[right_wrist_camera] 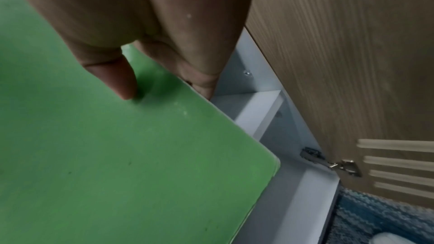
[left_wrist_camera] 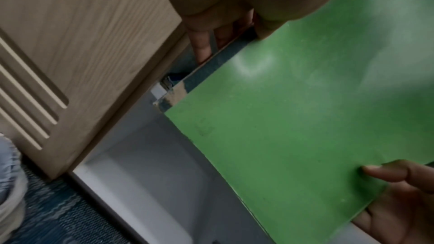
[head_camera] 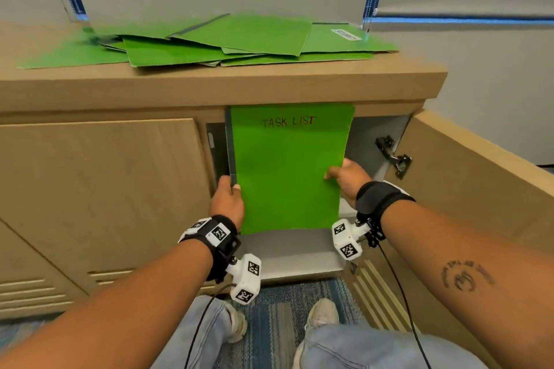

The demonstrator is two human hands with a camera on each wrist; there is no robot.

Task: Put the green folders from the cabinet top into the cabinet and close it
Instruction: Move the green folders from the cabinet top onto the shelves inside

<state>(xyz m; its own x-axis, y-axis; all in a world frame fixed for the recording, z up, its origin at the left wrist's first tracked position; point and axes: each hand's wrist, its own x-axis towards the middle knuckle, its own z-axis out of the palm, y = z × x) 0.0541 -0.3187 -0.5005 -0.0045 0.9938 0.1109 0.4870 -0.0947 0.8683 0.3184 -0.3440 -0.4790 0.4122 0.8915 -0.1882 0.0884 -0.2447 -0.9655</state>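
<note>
Cabinet [head_camera: 180,93], right door [head_camera: 479,183] swung open, gray compartment [head_camera: 293,252] bare at the bottom. Pile of green folders [head_camera: 209,45] waits on the top surface. "TASK LIST" folder [head_camera: 287,171] is upright in the opening w/ both hands on it: left hand [head_camera: 227,198] pinches the spine edge, right hand [head_camera: 347,180] grips the opposite edge, thumb on the cover. Best approach imo: keep it vertical, clear the top lip, slide straight back, then let go.

The folder [head_camera: 287,171] I hold is matt green card; the door [head_camera: 467,189] is wood-grain, its hinge [head_camera: 394,156] shiny metal.
</note>
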